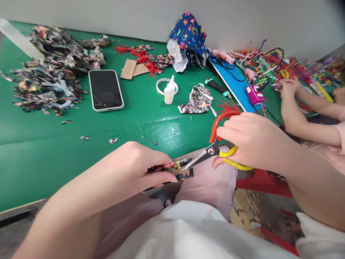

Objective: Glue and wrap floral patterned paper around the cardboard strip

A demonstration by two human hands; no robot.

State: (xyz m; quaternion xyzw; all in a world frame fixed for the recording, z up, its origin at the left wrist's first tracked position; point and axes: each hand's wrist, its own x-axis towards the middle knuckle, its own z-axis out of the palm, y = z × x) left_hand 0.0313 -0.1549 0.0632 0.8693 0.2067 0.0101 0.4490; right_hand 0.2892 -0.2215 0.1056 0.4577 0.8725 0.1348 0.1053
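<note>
The patterned fabric strip (174, 169) sits just off the near edge of the green table (142, 122), above your lap, and the open blades of the scissors (215, 149) meet its right end. Your left hand (140, 167) is closed around the strip's left part, thumb and fingers pinching it flat. Your right hand (249, 142) is clamped through the scissors' handles, one loop orange and the other yellow, with the fingers curled over the top loop. The two hands are near each other but apart, joined only by strip and blades.

Farther out on the table, to the left, lies a phone (106, 90) face up with a dark screen. Beyond it, at the far left, spreads a heap of cut fabric scraps (51, 68). Near the middle stands a small white glue bottle (169, 91) beside a ring of white tape (161, 86), and just right of them lies a fabric mask (198, 100). Pieces of cardboard (129, 69) and red fringe (145, 57) lie toward the far wall, next to a blue printed cloth (190, 34) bunched upright. A blue board (231, 81) runs along the right, with a magenta box (254, 94) on it and a tangle of coloured cords (269, 61) behind. At the far right, another person's hand (288, 86) reaches into that clutter.
</note>
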